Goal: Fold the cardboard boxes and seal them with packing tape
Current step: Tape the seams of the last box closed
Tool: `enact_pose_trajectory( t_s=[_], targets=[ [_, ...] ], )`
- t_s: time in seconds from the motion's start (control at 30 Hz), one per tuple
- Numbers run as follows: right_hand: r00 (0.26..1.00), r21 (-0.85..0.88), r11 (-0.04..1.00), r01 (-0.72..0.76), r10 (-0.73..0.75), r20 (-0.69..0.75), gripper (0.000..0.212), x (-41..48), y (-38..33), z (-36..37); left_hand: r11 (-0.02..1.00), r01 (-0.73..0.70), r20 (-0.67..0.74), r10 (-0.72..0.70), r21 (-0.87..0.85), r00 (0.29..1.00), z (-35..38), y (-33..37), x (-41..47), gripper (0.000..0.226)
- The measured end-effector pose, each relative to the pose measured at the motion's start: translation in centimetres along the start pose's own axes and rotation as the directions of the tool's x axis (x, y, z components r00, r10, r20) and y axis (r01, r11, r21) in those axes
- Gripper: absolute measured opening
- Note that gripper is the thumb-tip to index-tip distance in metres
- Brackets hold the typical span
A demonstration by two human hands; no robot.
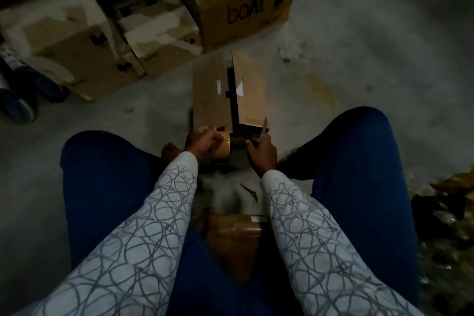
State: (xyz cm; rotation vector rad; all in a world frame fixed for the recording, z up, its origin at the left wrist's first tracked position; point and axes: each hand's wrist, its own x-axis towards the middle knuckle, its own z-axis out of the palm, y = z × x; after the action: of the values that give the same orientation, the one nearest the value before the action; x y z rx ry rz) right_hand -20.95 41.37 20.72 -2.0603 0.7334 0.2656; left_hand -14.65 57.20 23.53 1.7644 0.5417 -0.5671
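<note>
A narrow cardboard box [213,95] lies on the floor between my knees, its top flaps meeting along a dark gap. At its near end my left hand [201,140] grips a roll of brown packing tape [221,147]. A strip of tape runs from the roll to the right, across the box's end. My right hand [261,150] is closed on a thin blade [264,127] that points up beside that strip. A second, smaller brown box [234,238] sits close to my lap, partly hidden by my forearms.
Three larger cardboard boxes stand in a row at the back: two torn ones [84,41] [159,36] and one printed "boat" [246,5]. Another person's shoes [18,100] are at the far left. Crumpled tape and scraps [446,213] lie on the floor at right.
</note>
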Motion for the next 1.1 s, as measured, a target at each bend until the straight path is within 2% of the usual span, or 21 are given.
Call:
enact_pose_trajectory(
  t_s=[0.13, 0.2, 0.3, 0.37, 0.4, 0.5, 0.67, 0.8, 0.87, 0.93, 1.03, 1.1],
  targets=[
    [1.000, -0.041, 0.999, -0.002, 0.002, -0.001, 0.041, 0.2, 0.7, -1.3, 0.994, 0.027, -0.019, -0.025, 0.108, 1.000, -2.6, -2.0, 0.3, 0.017],
    [1.000, -0.053, 0.999, -0.004, 0.003, -0.021, 0.043, 0.6, 0.7, -2.0, 0.970, -0.025, -0.037, 0.035, 0.240, 0.999, -3.4, -3.1, 0.5, 0.012],
    [0.996, -0.016, 1.000, -0.004, 0.002, -0.086, 0.045, 1.5, 0.5, -2.8, 0.861, -0.068, -0.014, 0.087, 0.504, 0.996, -4.2, -6.8, 3.6, 0.030],
    [0.993, 0.048, 0.999, -0.023, 0.029, -0.114, 0.043, 2.3, 0.2, -3.1, 0.813, -0.047, 0.001, 0.057, 0.581, 0.998, -4.0, -6.5, 2.8, 0.049],
    [0.990, 0.087, 0.995, -0.046, 0.057, -0.128, 0.042, 2.7, 0.0, -3.2, 0.816, -0.072, 0.026, 0.070, 0.574, 0.997, -3.7, -4.7, 1.0, 0.051],
    [0.977, 0.147, 0.981, -0.128, 0.150, -0.149, 0.046, 4.6, -0.1, -3.5, 0.842, -0.152, 0.150, 0.086, 0.518, 0.985, -2.4, -3.2, -0.3, 0.016],
    [0.967, 0.158, 0.963, -0.220, 0.236, -0.093, 0.063, 8.9, 1.8, -3.2, 0.858, -0.183, 0.181, 0.107, 0.480, 0.978, -0.9, -3.4, 1.1, 0.018],
    [0.965, 0.231, 0.937, -0.262, 0.262, 0.034, 0.071, 10.9, 1.8, -0.8, 0.863, -0.205, 0.224, 0.110, 0.462, 0.968, -1.1, -4.4, 2.6, 0.025],
    [0.975, 0.087, 0.971, -0.222, 0.221, 0.025, 0.061, 11.3, 1.1, 0.9, 0.861, -0.185, 0.187, 0.107, 0.473, 0.977, -1.4, -5.2, 4.2, 0.019],
    [0.981, -0.087, 0.978, -0.191, 0.192, 0.005, 0.064, 11.7, 0.3, 3.1, 0.876, -0.155, 0.120, 0.112, 0.458, 0.986, -1.5, -6.0, 5.7, 0.012],
    [0.983, -0.148, 0.976, -0.158, 0.170, 0.072, 0.080, 12.4, -1.1, 6.5, 0.888, -0.146, 0.001, 0.162, 0.437, 0.987, -2.5, -5.7, 8.5, 0.014],
    [0.988, -0.188, 0.976, -0.112, 0.129, 0.080, 0.083, 12.8, -2.6, 8.6, 0.897, -0.094, -0.061, 0.133, 0.432, 0.989, -4.4, -4.4, 11.4, 0.008]
  ],
)
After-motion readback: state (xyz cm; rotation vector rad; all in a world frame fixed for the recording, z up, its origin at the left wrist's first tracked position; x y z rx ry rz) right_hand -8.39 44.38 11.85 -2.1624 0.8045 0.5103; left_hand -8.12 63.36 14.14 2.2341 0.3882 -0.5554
